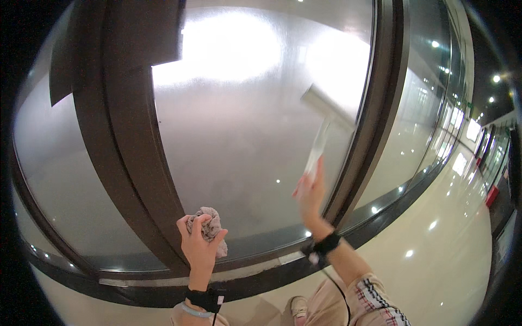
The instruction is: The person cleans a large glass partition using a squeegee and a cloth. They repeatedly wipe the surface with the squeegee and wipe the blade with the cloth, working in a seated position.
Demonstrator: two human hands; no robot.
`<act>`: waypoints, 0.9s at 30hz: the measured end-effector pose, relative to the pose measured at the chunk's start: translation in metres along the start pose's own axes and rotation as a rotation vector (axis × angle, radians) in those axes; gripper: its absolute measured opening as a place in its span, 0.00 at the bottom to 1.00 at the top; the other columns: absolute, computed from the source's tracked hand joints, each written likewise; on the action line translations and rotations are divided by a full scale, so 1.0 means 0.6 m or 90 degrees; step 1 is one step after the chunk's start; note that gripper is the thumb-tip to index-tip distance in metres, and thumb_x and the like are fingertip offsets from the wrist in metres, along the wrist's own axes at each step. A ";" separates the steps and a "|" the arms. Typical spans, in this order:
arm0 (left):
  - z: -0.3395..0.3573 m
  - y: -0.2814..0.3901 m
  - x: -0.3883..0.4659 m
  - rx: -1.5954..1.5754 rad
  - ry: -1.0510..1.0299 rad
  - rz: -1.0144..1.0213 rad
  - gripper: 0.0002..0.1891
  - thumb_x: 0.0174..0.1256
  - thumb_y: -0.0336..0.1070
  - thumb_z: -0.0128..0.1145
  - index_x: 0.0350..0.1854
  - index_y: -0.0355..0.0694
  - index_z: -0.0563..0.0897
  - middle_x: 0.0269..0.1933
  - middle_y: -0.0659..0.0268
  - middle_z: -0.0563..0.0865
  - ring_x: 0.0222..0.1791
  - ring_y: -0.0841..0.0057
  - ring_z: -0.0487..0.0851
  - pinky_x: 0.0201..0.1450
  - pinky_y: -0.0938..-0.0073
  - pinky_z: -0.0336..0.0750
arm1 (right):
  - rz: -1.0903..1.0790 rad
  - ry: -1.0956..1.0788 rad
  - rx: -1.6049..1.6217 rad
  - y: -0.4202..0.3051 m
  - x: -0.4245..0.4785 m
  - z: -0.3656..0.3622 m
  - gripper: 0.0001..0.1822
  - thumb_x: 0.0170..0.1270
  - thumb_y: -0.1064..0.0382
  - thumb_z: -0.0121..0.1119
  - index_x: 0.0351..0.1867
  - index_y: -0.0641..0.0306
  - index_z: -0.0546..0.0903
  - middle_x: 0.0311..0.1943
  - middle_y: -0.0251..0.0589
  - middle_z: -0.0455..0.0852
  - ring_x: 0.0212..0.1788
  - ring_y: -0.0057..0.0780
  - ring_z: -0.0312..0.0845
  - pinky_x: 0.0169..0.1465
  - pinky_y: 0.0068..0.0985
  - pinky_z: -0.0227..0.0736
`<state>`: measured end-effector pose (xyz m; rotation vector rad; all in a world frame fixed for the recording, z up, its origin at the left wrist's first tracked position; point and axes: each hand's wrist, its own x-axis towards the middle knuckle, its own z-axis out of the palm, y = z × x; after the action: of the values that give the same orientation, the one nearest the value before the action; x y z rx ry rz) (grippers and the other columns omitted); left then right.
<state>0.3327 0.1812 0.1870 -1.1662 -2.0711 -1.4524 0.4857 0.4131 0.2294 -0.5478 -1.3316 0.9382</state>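
Note:
A crumpled pinkish-grey cloth is gripped in my left hand, close to the lower left of a framed glass pane. Higher up and to the right, my right hand is closed around the white handle of a window squeegee. The squeegee's wide head is tilted, its right end lower and near the pane's right frame. Whether its blade touches the glass cannot be told. Both wrists wear black bands with cables.
Dark brown frames border the pane on both sides. A dark ledge runs along the bottom. Shiny pale floor extends right along more glass panels. A red object stands far right. My shoe shows below.

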 end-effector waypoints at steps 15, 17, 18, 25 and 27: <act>0.006 -0.017 0.002 0.069 -0.056 0.005 0.29 0.36 0.37 0.79 0.45 0.51 0.79 0.53 0.62 0.68 0.50 0.61 0.76 0.50 0.62 0.76 | 0.267 0.088 0.276 0.015 -0.027 0.031 0.48 0.65 0.75 0.45 0.75 0.44 0.28 0.35 0.43 0.75 0.26 0.32 0.79 0.16 0.23 0.70; 0.013 -0.012 0.002 0.062 -0.058 0.003 0.29 0.36 0.35 0.78 0.45 0.51 0.79 0.53 0.61 0.68 0.50 0.61 0.76 0.51 0.62 0.76 | 0.263 0.058 0.215 0.030 -0.041 0.034 0.52 0.62 0.76 0.49 0.75 0.44 0.26 0.39 0.46 0.76 0.27 0.31 0.79 0.17 0.23 0.70; 0.012 -0.013 0.003 0.067 -0.061 0.001 0.29 0.36 0.34 0.78 0.45 0.50 0.79 0.53 0.61 0.68 0.51 0.61 0.76 0.51 0.62 0.76 | 0.276 0.012 0.172 0.034 -0.076 0.048 0.54 0.60 0.76 0.51 0.74 0.45 0.25 0.42 0.48 0.76 0.27 0.30 0.79 0.17 0.23 0.70; 0.003 -0.002 0.011 0.074 -0.097 0.027 0.30 0.36 0.31 0.77 0.47 0.49 0.78 0.53 0.60 0.68 0.54 0.60 0.74 0.54 0.61 0.74 | 0.440 -0.299 0.245 -0.040 -0.262 0.061 0.59 0.60 0.75 0.54 0.71 0.42 0.17 0.35 0.45 0.79 0.31 0.31 0.80 0.22 0.25 0.73; -0.004 -0.003 0.012 0.064 -0.114 0.016 0.31 0.36 0.31 0.77 0.48 0.48 0.77 0.53 0.60 0.68 0.56 0.60 0.72 0.57 0.61 0.71 | 0.491 -0.210 0.266 -0.037 -0.207 0.051 0.58 0.61 0.75 0.54 0.71 0.39 0.18 0.35 0.45 0.78 0.31 0.33 0.80 0.21 0.26 0.72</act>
<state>0.3267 0.1818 0.1914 -1.3194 -2.2103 -1.2578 0.4654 0.2935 0.1830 -0.6026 -1.1568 1.9580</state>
